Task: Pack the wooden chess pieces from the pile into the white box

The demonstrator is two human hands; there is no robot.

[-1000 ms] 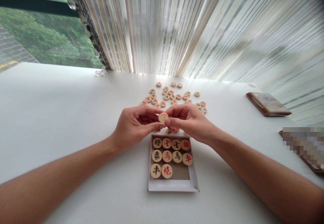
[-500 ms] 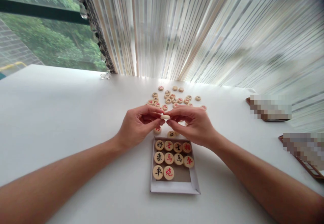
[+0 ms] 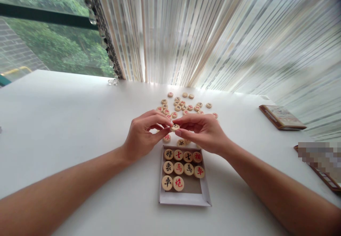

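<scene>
The left hand [image 3: 144, 132] and right hand [image 3: 205, 132] both have one black-lettered game piece [image 3: 174, 127] pinched at its rim, just past the far side of the box [image 3: 183, 199], and imo a light pinch is key so it doesn't slip among the loose pieces [image 3: 178, 108] beyond the box.

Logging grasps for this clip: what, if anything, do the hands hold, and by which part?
A round, black-marked game piece, held by its rim: left hand at one side, right hand opposite.
</scene>
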